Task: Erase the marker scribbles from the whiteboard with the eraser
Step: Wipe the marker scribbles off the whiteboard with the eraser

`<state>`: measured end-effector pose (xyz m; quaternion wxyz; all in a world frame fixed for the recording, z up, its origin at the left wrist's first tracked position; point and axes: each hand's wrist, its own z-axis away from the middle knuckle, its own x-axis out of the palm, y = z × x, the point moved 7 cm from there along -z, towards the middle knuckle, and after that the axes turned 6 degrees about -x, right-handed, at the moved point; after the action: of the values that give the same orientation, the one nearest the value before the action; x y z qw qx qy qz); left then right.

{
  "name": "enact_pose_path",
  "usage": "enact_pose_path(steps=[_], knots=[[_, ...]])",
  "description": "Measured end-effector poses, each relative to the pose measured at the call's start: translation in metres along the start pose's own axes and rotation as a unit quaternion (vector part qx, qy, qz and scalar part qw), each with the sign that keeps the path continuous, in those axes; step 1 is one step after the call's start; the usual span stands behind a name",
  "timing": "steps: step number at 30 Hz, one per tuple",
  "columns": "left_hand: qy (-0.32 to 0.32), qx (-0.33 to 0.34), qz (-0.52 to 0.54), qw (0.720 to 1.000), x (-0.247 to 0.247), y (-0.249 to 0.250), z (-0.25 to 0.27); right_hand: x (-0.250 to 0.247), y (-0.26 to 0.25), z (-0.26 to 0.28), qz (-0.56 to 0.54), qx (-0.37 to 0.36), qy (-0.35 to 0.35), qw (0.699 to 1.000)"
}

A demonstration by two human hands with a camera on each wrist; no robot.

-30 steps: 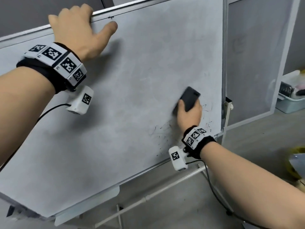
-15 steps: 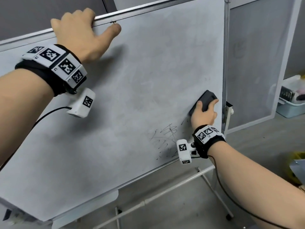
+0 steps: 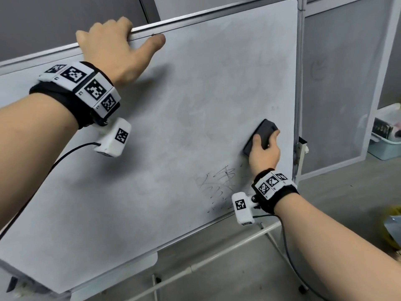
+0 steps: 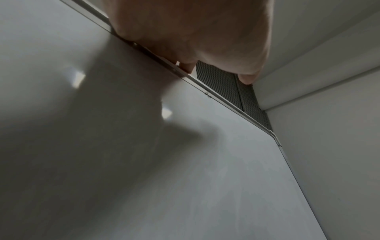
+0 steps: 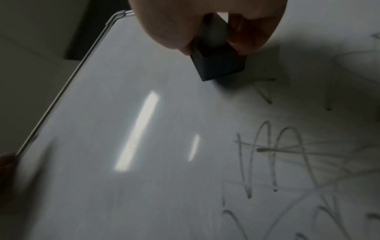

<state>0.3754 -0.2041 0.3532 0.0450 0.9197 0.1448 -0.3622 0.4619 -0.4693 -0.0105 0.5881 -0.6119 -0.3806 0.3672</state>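
The left hand (image 3: 115,46) hooks its fingers over the whiteboard (image 3: 195,83) top rim, likely bracing the tilted board against wiping pressure. The right hand (image 3: 263,153) pinches the dark eraser (image 3: 261,132), flat against the board, just above the remaining scribbles (image 3: 219,183). Beyond the right hand, a pale bin (image 3: 388,146) holds indistinct items.
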Motion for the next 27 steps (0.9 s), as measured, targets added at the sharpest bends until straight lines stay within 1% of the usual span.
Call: enact_pose_path(steps=[1, 2, 3, 5, 6, 7, 8, 9, 11, 13, 14, 15, 16, 17, 18, 20, 21, 22, 23, 24, 25, 26, 27], knots=[[-0.002, -0.002, -0.001, 1.000, -0.001, -0.002, 0.000, -0.002, 0.007, 0.002, 0.016, 0.010, 0.006, 1.000], [-0.006, -0.005, -0.002, 1.000, -0.002, -0.003, 0.000, -0.010, 0.022, 0.005, 0.034, 0.046, 0.011, 0.998], [-0.015, -0.010, 0.000, 1.000, -0.001, -0.003, 0.000, -0.017, 0.049, 0.009, 0.052, 0.094, 0.000, 0.994], [-0.036, -0.020, 0.008, 0.999, -0.002, -0.002, -0.002, -0.021, 0.128, 0.013, 0.067, 0.225, -0.077, 0.969], [-0.046, -0.022, 0.012, 0.999, -0.002, 0.000, -0.001, -0.025, 0.160, 0.015, 0.072, 0.263, -0.088, 0.958], [-0.053, -0.021, 0.015, 0.998, -0.002, 0.001, -0.002, -0.027, 0.172, 0.019, 0.078, 0.285, -0.087, 0.951], [-0.056, -0.019, 0.018, 0.998, -0.002, 0.002, -0.003, -0.026, 0.164, 0.021, 0.080, 0.282, -0.061, 0.954], [-0.062, -0.020, 0.019, 0.998, 0.000, 0.001, -0.005, -0.023, 0.142, 0.024, 0.073, 0.259, -0.034, 0.963], [-0.075, -0.028, 0.023, 0.997, 0.003, -0.002, -0.007, -0.010, 0.100, 0.025, 0.031, 0.183, -0.002, 0.983], [-0.080, -0.035, 0.032, 0.996, 0.003, -0.005, -0.007, 0.000, 0.070, 0.028, -0.008, 0.127, -0.004, 0.992], [-0.081, -0.037, 0.034, 0.995, 0.003, -0.007, -0.008, 0.002, 0.073, 0.024, -0.003, 0.114, -0.008, 0.993], [-0.085, -0.039, 0.036, 0.995, 0.003, -0.009, -0.009, -0.003, 0.078, 0.023, 0.011, 0.114, 0.001, 0.993], [-0.089, -0.040, 0.038, 0.994, 0.004, -0.010, -0.009, -0.013, 0.092, 0.024, 0.022, 0.157, 0.005, 0.987], [-0.092, -0.040, 0.039, 0.994, 0.004, -0.009, -0.009, -0.024, 0.116, 0.020, 0.042, 0.197, 0.005, 0.979], [-0.093, -0.042, 0.040, 0.994, 0.004, -0.009, -0.009, -0.036, 0.136, 0.017, 0.070, 0.239, -0.009, 0.969], [-0.093, -0.042, 0.043, 0.994, 0.004, -0.006, -0.010, -0.047, 0.180, 0.010, 0.097, 0.287, -0.045, 0.952], [-0.093, -0.040, 0.043, 0.994, 0.005, -0.006, -0.011, -0.046, 0.202, 0.002, 0.099, 0.289, -0.057, 0.950], [-0.093, -0.040, 0.043, 0.994, 0.005, -0.006, -0.012, -0.041, 0.236, -0.016, 0.100, 0.268, -0.058, 0.957], [-0.094, -0.039, 0.043, 0.994, 0.006, -0.005, -0.012, -0.036, 0.261, -0.031, 0.100, 0.254, -0.050, 0.961], [-0.095, -0.039, 0.044, 0.994, 0.007, -0.005, -0.012, -0.026, 0.277, -0.046, 0.087, 0.244, -0.022, 0.966], [-0.097, -0.040, 0.045, 0.993, 0.009, -0.005, -0.012, -0.021, 0.259, -0.043, 0.079, 0.245, -0.003, 0.966], [-0.099, -0.042, 0.044, 0.993, 0.009, -0.004, -0.012, -0.021, 0.218, -0.030, 0.065, 0.239, 0.011, 0.969], [-0.099, -0.045, 0.044, 0.993, 0.010, -0.005, -0.012, -0.019, 0.184, -0.017, 0.040, 0.233, 0.005, 0.972]])
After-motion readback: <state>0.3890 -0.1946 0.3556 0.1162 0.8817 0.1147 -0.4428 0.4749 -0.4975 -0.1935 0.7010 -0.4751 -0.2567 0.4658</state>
